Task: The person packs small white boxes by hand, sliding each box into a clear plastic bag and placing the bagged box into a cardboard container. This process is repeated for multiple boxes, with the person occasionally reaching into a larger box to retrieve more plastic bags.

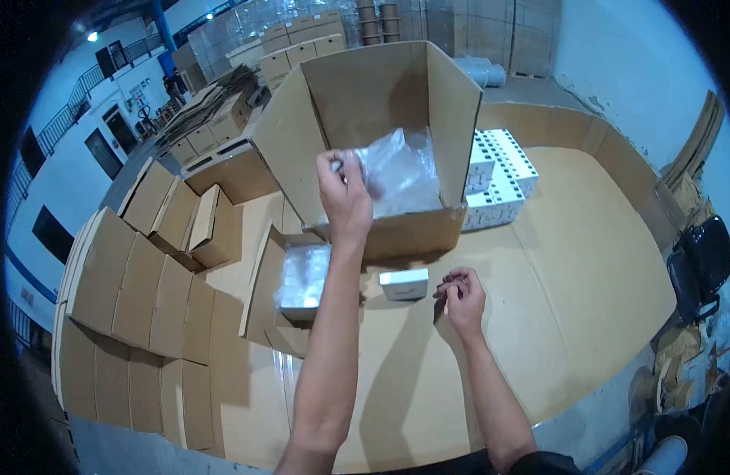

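Note:
My left hand (347,194) is raised at the front of a large open cardboard box (416,235), its fingers curled closed; what they hold, if anything, is hidden. Behind it, inside the box, lies crumpled clear plastic wrap (400,174). A small white box (404,285) stands on the cardboard-covered table below. Just to its right, my right hand (462,301) hovers with loosely bent fingers apart, holding nothing visible. Left of the forearm, a smaller open carton (258,289) contains items in clear plastic packaging (305,273).
White boxes with black squares (499,178) are stacked right of the large box. Rows of brown cartons (131,297) line the table's left side. A cardboard rim (555,123) borders the far right. A black chair (693,265) stands beyond the right edge.

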A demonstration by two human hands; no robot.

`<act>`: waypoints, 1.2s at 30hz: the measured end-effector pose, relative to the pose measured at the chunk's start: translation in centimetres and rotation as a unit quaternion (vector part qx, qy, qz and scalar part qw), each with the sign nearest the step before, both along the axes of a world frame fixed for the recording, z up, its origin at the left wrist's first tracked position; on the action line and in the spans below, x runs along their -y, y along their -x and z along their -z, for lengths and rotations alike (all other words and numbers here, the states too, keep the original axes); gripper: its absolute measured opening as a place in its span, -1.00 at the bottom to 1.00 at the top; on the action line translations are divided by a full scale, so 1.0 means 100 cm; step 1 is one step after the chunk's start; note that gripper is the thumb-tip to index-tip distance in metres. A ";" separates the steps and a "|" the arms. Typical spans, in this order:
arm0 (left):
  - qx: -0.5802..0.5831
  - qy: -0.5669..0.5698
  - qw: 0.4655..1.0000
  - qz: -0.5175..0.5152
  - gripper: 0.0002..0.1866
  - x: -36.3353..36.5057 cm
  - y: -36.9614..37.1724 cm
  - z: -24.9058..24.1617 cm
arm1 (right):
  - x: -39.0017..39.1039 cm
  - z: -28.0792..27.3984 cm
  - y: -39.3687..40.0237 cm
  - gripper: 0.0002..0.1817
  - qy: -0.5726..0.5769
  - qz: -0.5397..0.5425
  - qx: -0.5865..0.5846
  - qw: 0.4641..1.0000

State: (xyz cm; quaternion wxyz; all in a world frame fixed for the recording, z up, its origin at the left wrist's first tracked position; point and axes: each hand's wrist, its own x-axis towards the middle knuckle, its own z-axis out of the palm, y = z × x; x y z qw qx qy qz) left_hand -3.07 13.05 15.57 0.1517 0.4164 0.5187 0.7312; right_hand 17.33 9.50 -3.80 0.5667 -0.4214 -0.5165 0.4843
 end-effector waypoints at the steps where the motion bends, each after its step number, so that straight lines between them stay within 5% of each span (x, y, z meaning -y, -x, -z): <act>1: -0.022 0.005 1.000 -0.022 -0.75 0.018 -0.007 0.013 | 0.001 0.001 0.000 -0.83 -0.005 0.001 0.009 1.000; 8: -0.073 0.087 0.993 -0.026 -0.72 0.132 -0.042 0.117 | 0.019 -0.015 -0.018 -0.90 0.052 -0.071 -0.020 0.996; 10: -0.010 0.216 0.976 -0.005 -0.71 0.148 -0.050 0.134 | 0.021 -0.030 -0.029 -0.89 0.108 -0.247 0.029 0.962; 12: -0.038 0.221 0.975 -0.010 -0.72 0.150 -0.053 0.155 | 0.036 -0.044 -0.023 -0.87 0.121 -0.272 0.046 0.954; 13: -0.064 0.224 0.972 -0.009 -0.72 0.151 -0.057 0.165 | 0.047 -0.042 -0.014 -0.84 0.048 -0.234 0.147 0.960; 15: -0.052 0.205 0.977 -0.009 -0.72 0.146 -0.058 0.167 | 0.062 -0.058 0.001 -0.76 -0.065 -0.163 0.272 0.946; 23: -0.043 0.141 0.987 -0.068 -0.75 0.144 -0.051 0.166 | 0.050 -0.068 -0.018 -0.78 0.031 -0.259 0.267 0.928; 32: 0.039 0.124 0.991 0.035 -0.76 0.148 -0.051 0.169 | 0.045 -0.062 -0.026 -0.59 -0.018 -0.251 0.291 0.923; 36: 0.165 0.141 0.967 0.137 -0.78 0.150 -0.058 0.170 | 0.042 -0.058 -0.031 -0.58 0.008 -0.250 0.255 0.934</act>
